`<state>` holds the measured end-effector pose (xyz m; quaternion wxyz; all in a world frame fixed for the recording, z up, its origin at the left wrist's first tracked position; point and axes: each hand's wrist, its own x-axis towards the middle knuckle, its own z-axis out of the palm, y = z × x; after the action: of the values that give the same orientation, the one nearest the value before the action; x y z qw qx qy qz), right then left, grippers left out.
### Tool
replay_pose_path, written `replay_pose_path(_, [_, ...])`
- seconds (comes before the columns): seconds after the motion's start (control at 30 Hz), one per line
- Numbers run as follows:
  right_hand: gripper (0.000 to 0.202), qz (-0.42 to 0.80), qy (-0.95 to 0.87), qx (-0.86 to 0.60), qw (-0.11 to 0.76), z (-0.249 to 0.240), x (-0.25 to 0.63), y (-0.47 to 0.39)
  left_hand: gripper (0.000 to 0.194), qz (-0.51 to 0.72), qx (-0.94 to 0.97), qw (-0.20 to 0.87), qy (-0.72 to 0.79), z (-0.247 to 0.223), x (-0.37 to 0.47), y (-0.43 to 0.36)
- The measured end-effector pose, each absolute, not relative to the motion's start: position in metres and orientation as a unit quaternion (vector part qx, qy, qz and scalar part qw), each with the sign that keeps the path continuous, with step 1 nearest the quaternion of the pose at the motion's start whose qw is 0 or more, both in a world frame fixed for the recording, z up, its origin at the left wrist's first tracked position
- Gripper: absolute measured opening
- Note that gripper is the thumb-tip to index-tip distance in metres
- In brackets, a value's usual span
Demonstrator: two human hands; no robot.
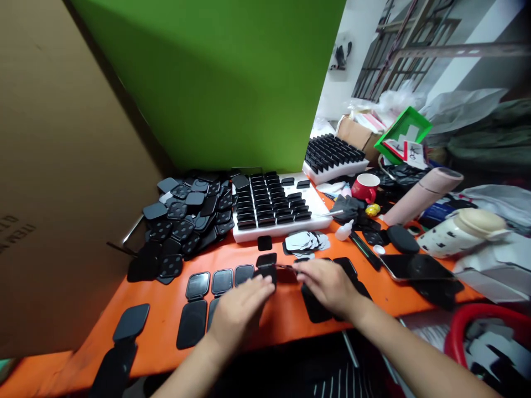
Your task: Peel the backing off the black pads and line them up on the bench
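My left hand (239,310) rests over the orange table, its fingers together against a black hinged piece (266,262) near the middle. My right hand (326,283) pinches a thin dark tool (284,267) whose tip points left, close to that hinged piece. Open hinged black cases with shiny square lids (198,285) lie in a row beside and partly under my left hand. Other flat black pieces (315,304) lie under and around my right hand. A small black square (264,243) and a stack of grey-white plates (305,241) lie just beyond my hands.
A white foam tray (282,225) holds upright black pieces, with a heap of black pieces (186,215) to its left. At right are a red mug (365,188), a pink bottle (423,196), a phone (415,267) and a red-rimmed bin (454,326). A green panel (215,83) stands behind.
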<state>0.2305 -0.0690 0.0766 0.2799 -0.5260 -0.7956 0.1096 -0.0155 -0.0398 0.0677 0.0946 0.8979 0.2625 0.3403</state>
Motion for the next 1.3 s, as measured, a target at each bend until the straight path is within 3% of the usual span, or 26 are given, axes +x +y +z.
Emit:
replay_pose_path(0.1, [0.025, 0.038, -0.862, -0.425, 0.273, 0.052, 0.22, -0.102, 0.037, 0.308, 0.924, 0.036, 0.224, 0.034, -0.022, -0.068])
replay_pose_path(0.23, [0.03, 0.009, -0.858, -0.458, 0.232, 0.02, 0.2, -0.134, 0.032, 0.256, 0.932, 0.027, 0.257, 0.002, -0.025, -0.098])
replay_pose_path(0.53, [0.03, 0.034, -0.799, -0.557, 0.224, 0.005, 0.186, -0.148, 0.027, 0.193, 0.899, 0.141, 0.368, 0.01, -0.003, -0.089])
replay_pose_path(0.67, [0.028, 0.071, -0.773, -0.587, 0.229, 0.01, 0.19, -0.133, 0.039, 0.155, 0.833, 0.194, 0.495, 0.018, 0.015, -0.065])
replay_pose_path(1.03, [0.036, 0.015, -0.76, -0.61, 0.221, -0.011, 0.184, -0.104, 0.072, 0.217, 0.713, 0.316, 0.587, 0.011, 0.05, -0.037])
replay_pose_path(1.3, [0.038, -0.023, -0.75, -0.627, 0.209, -0.012, 0.182, -0.108, 0.05, 0.262, 0.679, 0.349, 0.59, 0.011, 0.035, -0.023])
